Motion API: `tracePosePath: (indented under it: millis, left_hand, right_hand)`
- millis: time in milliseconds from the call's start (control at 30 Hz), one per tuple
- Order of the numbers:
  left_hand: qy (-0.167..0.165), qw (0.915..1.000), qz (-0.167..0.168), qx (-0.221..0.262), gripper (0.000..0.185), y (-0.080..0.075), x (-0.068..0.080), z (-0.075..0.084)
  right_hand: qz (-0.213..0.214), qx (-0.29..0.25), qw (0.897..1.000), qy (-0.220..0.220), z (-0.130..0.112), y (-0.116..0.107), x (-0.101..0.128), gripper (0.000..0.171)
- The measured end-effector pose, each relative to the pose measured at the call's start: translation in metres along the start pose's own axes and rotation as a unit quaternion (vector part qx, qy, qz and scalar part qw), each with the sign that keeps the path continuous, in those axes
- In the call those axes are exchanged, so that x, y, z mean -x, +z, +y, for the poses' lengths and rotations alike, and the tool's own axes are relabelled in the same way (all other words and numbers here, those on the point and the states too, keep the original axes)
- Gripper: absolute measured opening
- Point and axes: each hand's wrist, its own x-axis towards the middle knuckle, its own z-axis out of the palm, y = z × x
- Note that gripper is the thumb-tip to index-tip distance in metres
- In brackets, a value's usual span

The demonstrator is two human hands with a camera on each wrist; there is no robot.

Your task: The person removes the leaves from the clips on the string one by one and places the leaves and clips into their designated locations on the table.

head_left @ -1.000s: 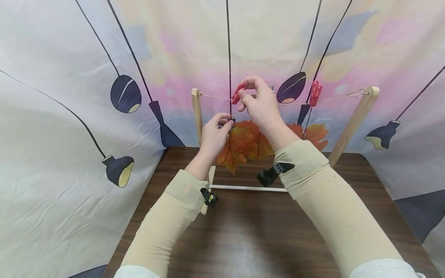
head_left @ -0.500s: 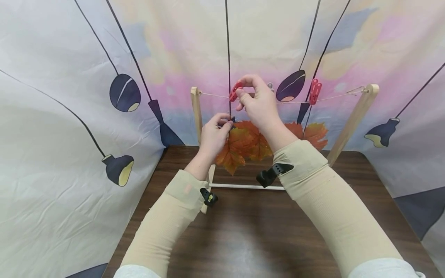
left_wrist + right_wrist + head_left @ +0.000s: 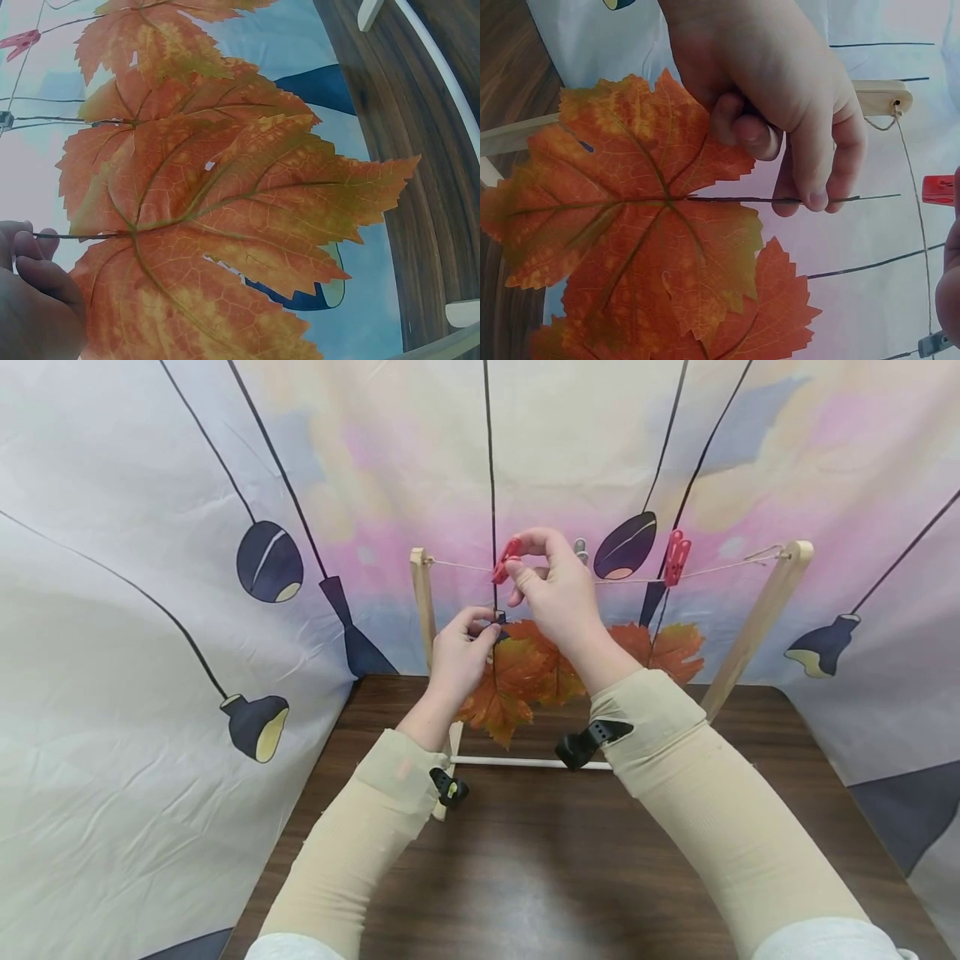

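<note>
My left hand point(image 3: 459, 652) pinches the thin stem point(image 3: 742, 199) of an orange-red maple leaf point(image 3: 225, 202), which hangs low in front of the backdrop. Between thumb and fingers of my right hand point(image 3: 558, 585) is a red clothespin point(image 3: 506, 562), up by the string point(image 3: 630, 582). In the right wrist view its tip stands a little apart from the string, and the stem's end points toward it. Two more leaves hang on the line, one under another red clothespin point(image 3: 677, 558), one under a grey clothespin point(image 3: 6, 120).
Two wooden posts point(image 3: 423, 602) hold the string, joined low down by a white rod point(image 3: 517, 762). The frame stands on a dark wooden table point(image 3: 510, 860). Behind it hangs a backdrop cloth point(image 3: 390, 460) with painted lamps.
My right hand has shifted slightly left with the red clothespin. The leaf in my left hand has tipped, its point now hanging a little lower. The left hand has hardly moved.
</note>
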Motion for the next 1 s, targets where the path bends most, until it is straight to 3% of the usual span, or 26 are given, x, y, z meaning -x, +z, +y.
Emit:
tracePosePath:
  millis: [267, 533, 767, 1000]
  left_hand:
    - [-0.004, 1.0000, 0.006, -0.003, 0.018, 0.000, 0.002, -0.003]
    - [-0.008, 0.9998, 0.005, 0.018, 0.014, 0.001, 0.002, -0.005]
    - [-0.008, 0.9997, 0.003, 0.021, 0.014, 0.000, 0.003, -0.007]
    - [0.001, 0.9999, 0.008, 0.010, 0.018, -0.003, 0.002, -0.009]
  right_hand:
    - [-0.010, -0.021, 0.999, 0.035, 0.007, 0.001, 0.002, 0.034]
    - [-0.008, -0.076, 0.996, 0.040, 0.017, 0.001, 0.003, 0.033]
    - [-0.008, -0.060, 0.997, 0.051, 0.022, 0.000, 0.005, 0.034]
    - [-0.019, -0.060, 0.997, 0.048, 0.047, 0.002, -0.002, 0.036]
